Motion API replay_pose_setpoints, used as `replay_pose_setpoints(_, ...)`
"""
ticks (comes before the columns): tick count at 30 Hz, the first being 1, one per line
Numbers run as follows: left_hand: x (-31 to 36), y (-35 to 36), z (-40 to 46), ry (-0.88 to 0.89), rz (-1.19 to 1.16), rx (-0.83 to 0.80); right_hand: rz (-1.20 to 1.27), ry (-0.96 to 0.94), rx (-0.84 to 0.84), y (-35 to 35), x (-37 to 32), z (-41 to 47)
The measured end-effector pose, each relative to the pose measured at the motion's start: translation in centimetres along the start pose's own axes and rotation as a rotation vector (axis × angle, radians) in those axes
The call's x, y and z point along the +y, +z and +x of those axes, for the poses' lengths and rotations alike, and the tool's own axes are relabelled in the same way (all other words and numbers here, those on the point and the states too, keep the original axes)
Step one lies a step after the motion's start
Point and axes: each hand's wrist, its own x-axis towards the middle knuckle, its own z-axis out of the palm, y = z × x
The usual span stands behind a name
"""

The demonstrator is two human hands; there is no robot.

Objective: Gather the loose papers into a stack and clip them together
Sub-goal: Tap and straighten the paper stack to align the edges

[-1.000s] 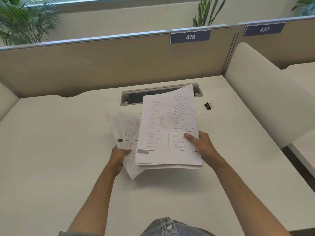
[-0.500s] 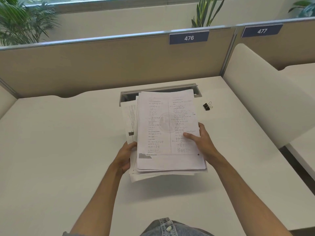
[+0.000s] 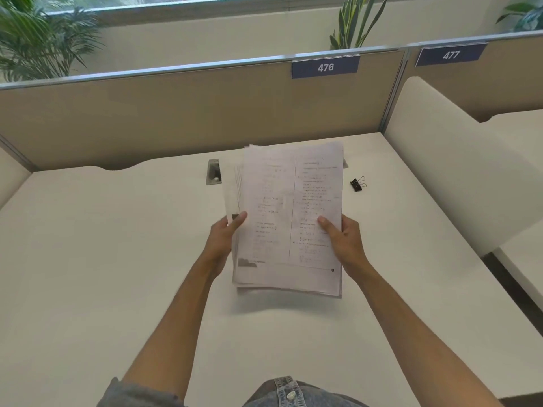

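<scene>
- A second ago the papers (image 3: 289,218) were fanned out; now I see them drawn into one rough stack, lifted above the tabletop (image 3: 117,259).
- Left hand (image 3: 224,240) and right hand (image 3: 343,240) each grip a side edge.
- Binder clip (image 3: 358,183) lies apart, unused; squaring comes next, I judge.

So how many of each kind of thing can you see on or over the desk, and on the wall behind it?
Paper stacks: 1, held in both hands
Black binder clips: 1
Hands: 2, left, right
Number signs: 2, 476 and 477
Total: 6
</scene>
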Motion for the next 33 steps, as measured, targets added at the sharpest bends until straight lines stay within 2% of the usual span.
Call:
replay_pose_setpoints(4,1.6,0.7,0.9,0.122,-0.003,0.046,-0.011,-0.154,0.096,1.7,-0.5,-0.6)
replay_pose_setpoints(9,2.2,1.6,1.2,0.165,-0.045,0.088,-0.044,-0.254,0.128,3.1,-1.2,-0.9)
replay_pose_setpoints(15,3.8,1.8,0.1,0.250,0.050,0.028,-0.015,-0.268,0.075,3.6,-3.7,-0.4)
replay_pose_setpoints(22,7.2,2.2,-0.3,0.403,0.040,-0.030,0.048,-0.330,0.123,3.2,-7.0,-0.5)
replay_pose_setpoints(26,7.2,2.6,-0.3,0.390,0.041,-0.029,0.043,-0.338,0.116,3.3,-7.4,-0.7)
replay_pose_setpoints(33,2.1,1.5,-0.8,0.216,0.051,-0.005,-0.036,-0.233,0.136,2.7,-3.1,-2.0)
